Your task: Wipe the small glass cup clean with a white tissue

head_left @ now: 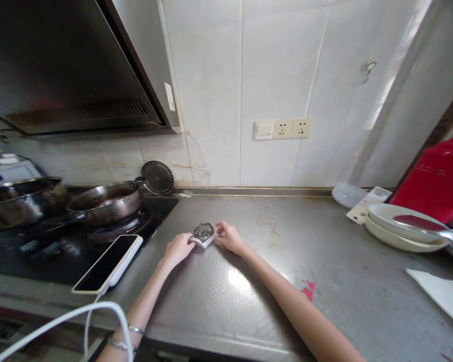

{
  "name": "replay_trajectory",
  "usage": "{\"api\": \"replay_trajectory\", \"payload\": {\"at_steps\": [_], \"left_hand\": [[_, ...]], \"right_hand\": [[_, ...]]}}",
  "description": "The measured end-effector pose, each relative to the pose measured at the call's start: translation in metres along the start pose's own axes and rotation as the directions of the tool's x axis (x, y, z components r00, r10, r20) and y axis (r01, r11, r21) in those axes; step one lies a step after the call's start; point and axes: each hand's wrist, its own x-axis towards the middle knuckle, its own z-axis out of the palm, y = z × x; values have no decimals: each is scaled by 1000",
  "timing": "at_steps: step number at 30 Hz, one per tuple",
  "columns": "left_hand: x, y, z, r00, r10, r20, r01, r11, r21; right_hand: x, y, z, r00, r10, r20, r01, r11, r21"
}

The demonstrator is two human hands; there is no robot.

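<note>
A small dark, see-through faceted glass dish [204, 231], which looks like an ashtray, sits on a folded white paper or cloth [204, 244] on the steel counter. On its left side, my left hand [180, 247] pinches the paper's left edge between thumb and fingers. From the right, my right hand [229, 238] has its bent fingers at the paper's right edge, close beside the glass. The fingertips of both hands are small in view, so their exact hold is hard to make out.
Left, a black stove [166, 208] carries a steel pan [109, 203] and a pot [26, 201]. A phone [107, 264] with a white cable [71, 314] lies at the stove's edge. Right are stacked plates [400, 239], a red thermos [438, 176] and a white sheet [443, 294].
</note>
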Motion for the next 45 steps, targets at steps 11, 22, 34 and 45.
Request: {"api": "replay_trajectory", "payload": {"at_steps": [11,22,34,45], "left_hand": [[18,-16,13,990,143,-1,-134,923,-361],[51,-33,13,937,344,64,-259,804,-535],[62,-31,13,906,402,134,-254,769,-587],[71,73,16,831,554,48,-439,706,-556]], "right_hand": [[13,4,10,981,-48,188,64,995,-80],[39,13,14,970,-101,222,130,984,-123],[37,5,-3,966,-132,223,145,989,-42],[-19,22,-102,996,-74,56,75,997,-17]]}}
